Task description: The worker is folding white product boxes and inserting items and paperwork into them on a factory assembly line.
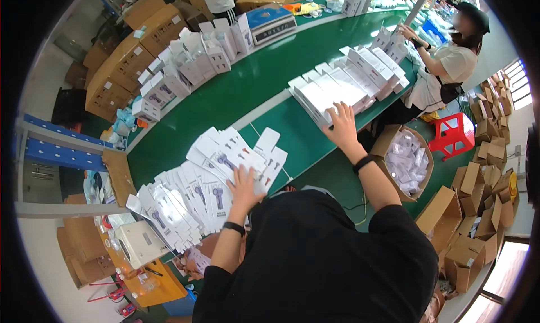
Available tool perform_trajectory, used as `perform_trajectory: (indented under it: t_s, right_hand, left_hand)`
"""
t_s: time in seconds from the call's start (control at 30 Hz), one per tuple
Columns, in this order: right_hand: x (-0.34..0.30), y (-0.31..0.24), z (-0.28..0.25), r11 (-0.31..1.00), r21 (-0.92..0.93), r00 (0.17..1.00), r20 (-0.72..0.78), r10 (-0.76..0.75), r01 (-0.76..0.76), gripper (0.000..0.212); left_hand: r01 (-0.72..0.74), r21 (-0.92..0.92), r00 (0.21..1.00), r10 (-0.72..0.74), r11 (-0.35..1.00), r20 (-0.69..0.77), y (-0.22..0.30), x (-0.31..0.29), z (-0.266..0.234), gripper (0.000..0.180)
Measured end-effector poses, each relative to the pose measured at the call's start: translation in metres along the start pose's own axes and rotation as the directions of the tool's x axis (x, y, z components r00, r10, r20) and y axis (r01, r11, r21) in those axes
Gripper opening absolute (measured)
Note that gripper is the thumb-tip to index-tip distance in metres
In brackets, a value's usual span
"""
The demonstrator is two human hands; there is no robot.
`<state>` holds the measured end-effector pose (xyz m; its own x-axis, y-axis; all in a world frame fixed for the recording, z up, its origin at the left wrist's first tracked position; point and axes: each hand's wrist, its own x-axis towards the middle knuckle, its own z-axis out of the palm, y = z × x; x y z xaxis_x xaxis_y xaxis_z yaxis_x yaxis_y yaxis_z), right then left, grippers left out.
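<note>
Here my left hand (244,187) lies flat with fingers spread on a fanned spread of flat white cartons (197,182), each printed with a small purple handheld device; the fan runs from near my chest up and across the green surface (247,87); my palm presses on the sheets at its near right end, and nothing is pinched between the fingers. My right hand (341,123) reaches further out, fingers open and laid on the near end of a row of white boxes (337,89) standing packed side by side at the far edge of the surface; the hand rests on top of them rather than closing round one. Both wrists carry a black band. Across the surface, on its left side, a row of assembled white boxes with purple print (185,64) stands upright; behind them sit brown shipping cartons (126,59). To my right, below the surface, an open cardboard box (406,161) holds small clear bags; a red stool (454,133) stands beyond it; another person (450,70) in a pale top works at the far end.
</note>
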<state>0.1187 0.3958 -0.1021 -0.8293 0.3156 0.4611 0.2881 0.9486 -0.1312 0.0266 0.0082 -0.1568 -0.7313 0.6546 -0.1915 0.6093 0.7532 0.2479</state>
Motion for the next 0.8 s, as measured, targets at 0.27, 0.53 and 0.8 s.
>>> perform_trajectory:
  t_s: [0.27, 0.53, 0.8]
  right_hand:
    - [-0.034, -0.083, 0.005, 0.890, 0.455, 0.898, 0.393, -0.197, -0.004, 0.030]
    - [-0.031, -0.151, -0.032, 0.762, 0.631, 0.894, 0.248, -0.374, 0.144, 0.070]
    - [0.021, -0.191, -0.068, 0.589, 0.620, 0.841, -0.244, -0.484, 0.519, 0.127]
  left_hand:
    - [-0.151, -0.019, 0.976, 0.146, 0.988, -0.163, -0.035, -0.017, 0.043, 0.060]
    - [-0.197, -0.158, 0.915, 0.124, 0.968, -0.383, 0.027, -0.034, -0.106, 0.048]
    - [0.246, -0.816, 0.959, -0.254, 0.523, 0.126, 0.051, -0.046, -0.226, 0.059]
